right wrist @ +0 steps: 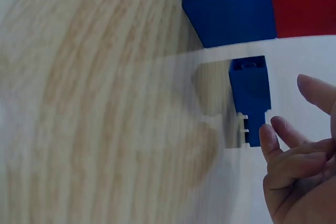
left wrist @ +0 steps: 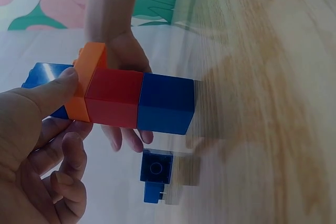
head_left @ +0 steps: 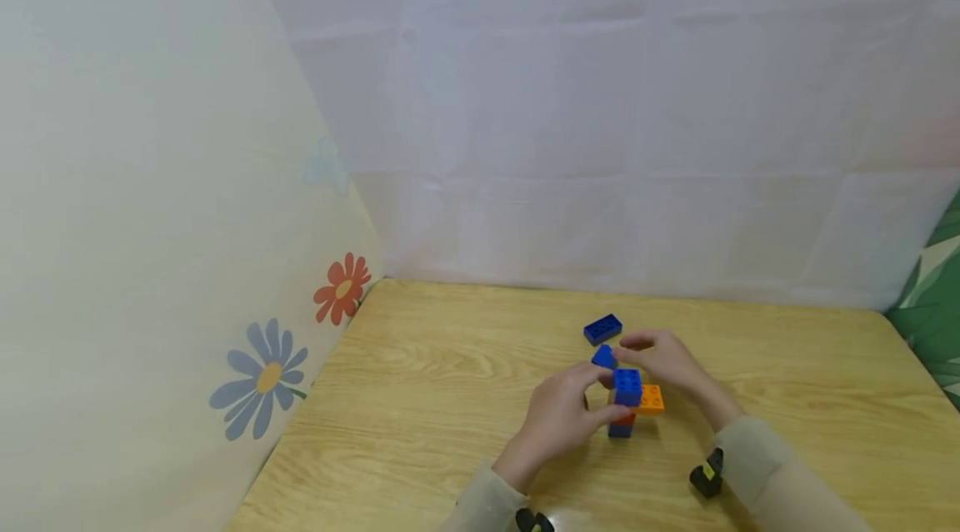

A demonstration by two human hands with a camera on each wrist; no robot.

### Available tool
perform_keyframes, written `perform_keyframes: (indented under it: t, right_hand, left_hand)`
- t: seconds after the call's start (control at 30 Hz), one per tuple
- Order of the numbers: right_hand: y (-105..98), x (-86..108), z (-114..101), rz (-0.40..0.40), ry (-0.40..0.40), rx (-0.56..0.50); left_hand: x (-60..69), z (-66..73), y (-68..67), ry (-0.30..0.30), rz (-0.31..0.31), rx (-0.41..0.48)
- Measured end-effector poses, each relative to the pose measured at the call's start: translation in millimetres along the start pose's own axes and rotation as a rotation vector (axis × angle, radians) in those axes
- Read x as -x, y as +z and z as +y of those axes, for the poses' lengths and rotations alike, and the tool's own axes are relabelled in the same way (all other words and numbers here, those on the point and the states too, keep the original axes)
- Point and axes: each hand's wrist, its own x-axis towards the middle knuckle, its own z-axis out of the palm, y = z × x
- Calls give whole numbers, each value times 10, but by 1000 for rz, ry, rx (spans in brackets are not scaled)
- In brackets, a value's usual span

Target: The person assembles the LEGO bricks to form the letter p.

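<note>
A small tower of toy building bricks stands upright on the table: a blue brick [left wrist: 167, 103] at the bottom, then a red brick [left wrist: 113, 97], an orange brick [head_left: 651, 400] jutting to the right, and a blue brick [head_left: 627, 386] on top. My left hand [head_left: 562, 409] pinches the tower near its top, thumb at the orange and upper blue bricks. Behind the tower lies a blue sloped brick [head_left: 603, 357]. Beside that piece is my right hand [head_left: 666, 361], fingers loosely bent, with nothing visible in its grasp; whether a fingertip touches the brick I cannot tell.
A dark blue flat brick [head_left: 603, 329] lies farther back on the wood-grain table [head_left: 420, 399]. A pale cloth wall [head_left: 525, 140] rises along the table's far edge, and a flower-printed wall [head_left: 172, 265] borders the left side.
</note>
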Motion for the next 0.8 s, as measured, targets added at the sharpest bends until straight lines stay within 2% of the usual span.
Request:
perform_keyframes:
  t: [0.17, 0.33, 0.8]
  right_hand:
    - [88, -25, -20, -19, 59, -41]
    - [144, -29, -14, -16, 89, -32]
    - [197, -24, -12, -9, 70, -69]
  left_hand:
    - [-12, -5, -4, -2, -19, 15]
    - [-19, -2, -5, -1, -35, 23]
    - [-12, 15, -3, -15, -36, 23]
